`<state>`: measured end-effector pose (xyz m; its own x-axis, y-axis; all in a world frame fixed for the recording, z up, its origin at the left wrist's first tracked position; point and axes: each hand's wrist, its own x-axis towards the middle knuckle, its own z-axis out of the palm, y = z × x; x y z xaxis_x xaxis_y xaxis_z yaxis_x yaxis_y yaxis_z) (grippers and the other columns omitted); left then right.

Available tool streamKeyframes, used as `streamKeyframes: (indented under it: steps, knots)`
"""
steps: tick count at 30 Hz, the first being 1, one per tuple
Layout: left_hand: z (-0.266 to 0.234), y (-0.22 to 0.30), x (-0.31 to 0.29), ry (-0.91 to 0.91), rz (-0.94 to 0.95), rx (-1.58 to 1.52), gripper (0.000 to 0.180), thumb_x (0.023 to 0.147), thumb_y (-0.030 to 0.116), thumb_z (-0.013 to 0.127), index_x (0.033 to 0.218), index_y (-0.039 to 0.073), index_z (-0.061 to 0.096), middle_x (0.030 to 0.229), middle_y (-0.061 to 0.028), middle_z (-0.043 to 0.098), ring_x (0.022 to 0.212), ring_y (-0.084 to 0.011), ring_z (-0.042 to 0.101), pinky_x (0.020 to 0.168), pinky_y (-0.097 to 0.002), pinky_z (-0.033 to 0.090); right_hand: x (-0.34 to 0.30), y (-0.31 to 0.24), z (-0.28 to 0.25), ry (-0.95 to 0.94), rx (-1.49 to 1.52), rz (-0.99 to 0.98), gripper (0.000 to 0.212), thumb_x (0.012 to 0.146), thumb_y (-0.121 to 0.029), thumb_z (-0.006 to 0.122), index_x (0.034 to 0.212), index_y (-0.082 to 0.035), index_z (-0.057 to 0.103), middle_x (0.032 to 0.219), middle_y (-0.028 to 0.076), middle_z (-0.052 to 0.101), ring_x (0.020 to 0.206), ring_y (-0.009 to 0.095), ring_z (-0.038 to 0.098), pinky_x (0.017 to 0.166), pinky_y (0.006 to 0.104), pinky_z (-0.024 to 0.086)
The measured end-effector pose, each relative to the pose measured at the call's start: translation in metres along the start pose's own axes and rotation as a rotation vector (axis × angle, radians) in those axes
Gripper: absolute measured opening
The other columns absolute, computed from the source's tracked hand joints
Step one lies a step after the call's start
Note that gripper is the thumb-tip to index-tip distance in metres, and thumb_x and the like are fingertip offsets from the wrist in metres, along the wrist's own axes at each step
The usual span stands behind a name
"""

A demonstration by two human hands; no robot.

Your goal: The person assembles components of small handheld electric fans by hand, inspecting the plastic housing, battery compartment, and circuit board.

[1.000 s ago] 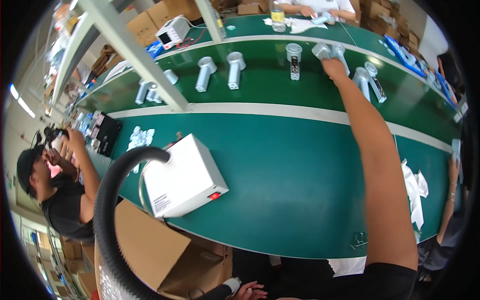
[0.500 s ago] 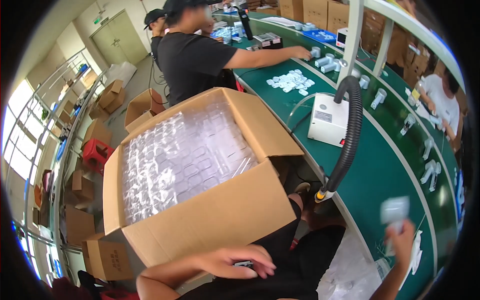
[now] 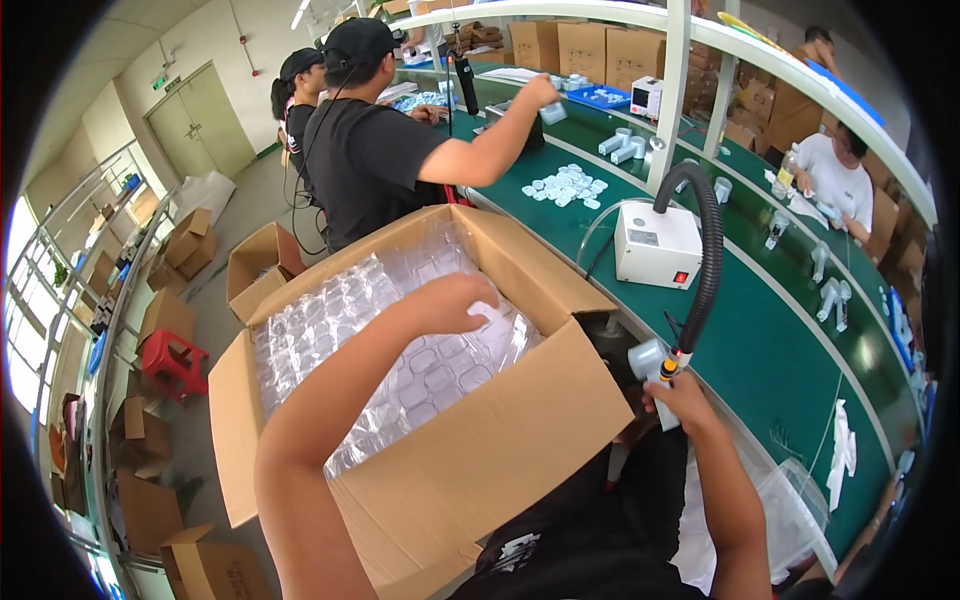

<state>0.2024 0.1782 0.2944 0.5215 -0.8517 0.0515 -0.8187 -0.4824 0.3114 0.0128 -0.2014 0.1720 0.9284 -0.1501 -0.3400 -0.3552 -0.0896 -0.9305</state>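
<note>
A big open cardboard box (image 3: pixel 480 440) in front of me holds rows of clear plastic covers (image 3: pixel 425 375) with rounded-square outlines, partly under clear film. My left hand (image 3: pixel 462 303) reaches over the near side into the box, fingers bent and closed down at the covers near its right side. Whatever they pinch is too small or see-through to name. Right of the box, my right hand (image 3: pixel 682 397) grips a pale plastic device (image 3: pixel 647 358) with a wide head and a narrow handle. It is right at the tip of a black hose nozzle (image 3: pixel 668 370).
The black hose (image 3: pixel 712 250) arches from a white machine (image 3: pixel 655 245) on the green bench (image 3: pixel 740 340). Flat pale parts (image 3: pixel 565 187) lie behind it, and several similar devices (image 3: pixel 830 300) stand along the conveyor. Co-workers sit beyond; a red stool (image 3: pixel 172 362) is at left.
My left hand has gone from above my lap into the box. My right hand has brought the pale device from over the bench leftward to the hose nozzle. The view has shifted.
</note>
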Motion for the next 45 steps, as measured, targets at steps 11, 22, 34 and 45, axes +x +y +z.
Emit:
streamKeyframes:
  steps: [11,22,34,45]
  knots:
    - [0.074,-0.013,0.062,-0.326,-0.324,0.097,0.063,0.077,0.058,0.058,0.099,0.001,0.072,0.1,-0.0229,0.069,0.093,-0.0356,0.067,0.08,-0.043,0.053,-0.129,0.04,-0.017,0.108,-0.282,0.08,0.026,0.079,-0.023,0.073,0.084,0.002,0.067,0.069,0.008,0.068,0.062,0.014,0.067,0.06,0.0291,0.052]
    - [-0.006,0.14,0.001,0.519,-0.184,-1.002,0.047,0.081,-0.004,0.057,0.126,0.005,0.048,0.096,-0.0048,0.051,0.09,-0.0164,0.057,0.078,-0.033,0.052,-0.161,0.069,-0.044,0.142,-0.199,-0.092,0.036,0.081,-0.038,0.071,0.094,-0.005,0.068,0.076,0.01,0.07,0.071,0.021,0.069,0.065,0.0346,0.052]
    - [0.251,0.262,0.087,0.356,-0.404,-1.391,0.035,0.089,0.005,0.065,0.12,0.004,0.051,0.099,-0.0074,0.06,0.077,-0.0164,0.064,0.065,-0.0276,0.053,-0.205,0.068,-0.039,0.366,0.322,-0.246,0.033,0.086,-0.027,0.069,0.104,0.0,0.065,0.081,0.006,0.068,0.068,0.01,0.065,0.064,0.0276,0.051]
    - [0.253,0.231,0.161,0.415,-0.339,-1.665,0.04,0.087,0.01,0.067,0.124,0.004,0.051,0.098,-0.0072,0.062,0.075,-0.0166,0.065,0.068,-0.0311,0.056,-0.222,0.099,-0.038,0.496,0.361,-0.087,0.03,0.087,-0.023,0.07,0.1,0.003,0.063,0.082,0.008,0.068,0.069,0.013,0.065,0.064,0.0284,0.053]
